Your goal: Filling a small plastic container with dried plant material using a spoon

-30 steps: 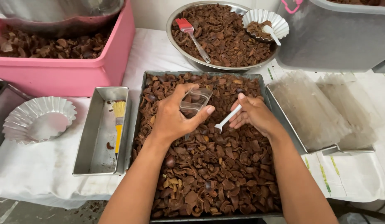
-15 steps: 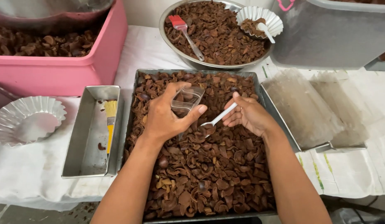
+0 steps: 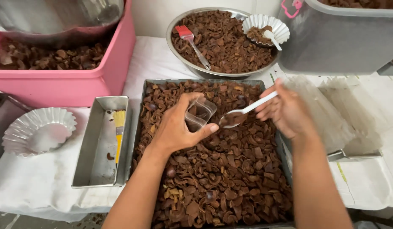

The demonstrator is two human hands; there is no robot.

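- Fingers (image 3: pixel 205 128) of left hand (image 3: pixel 175 129) clasped around clear plastic cup (image 3: pixel 199 114), above tray (image 3: pixel 142 106) centre.
- Right hand (image 3: pixel 285 112), at 3 o'clock, pinching white spoon (image 3: pixel 243 115), bowl loaded brown, touching cup rim.
- Cup looking nearly empty; filling just begun, tray of brown shells (image 3: pixel 222 186) full.

My desk (image 3: pixel 31 191) is covered with white cloth. Large steel tray (image 3: pixel 141 110) of brown shell pieces lies at centre; all positions taken from it. Just left: small rectangular tin (image 3: pixel 92 169) with a yellow brush (image 3: pixel 119 131) inside. Further left: fluted foil cup (image 3: pixel 37 131). Behind left: pink tub (image 3: pixel 77 85). Directly behind: round steel bowl (image 3: pixel 179 53). Behind right: grey bin (image 3: pixel 332 42). Just right: stack of clear bags (image 3: pixel 344 114).
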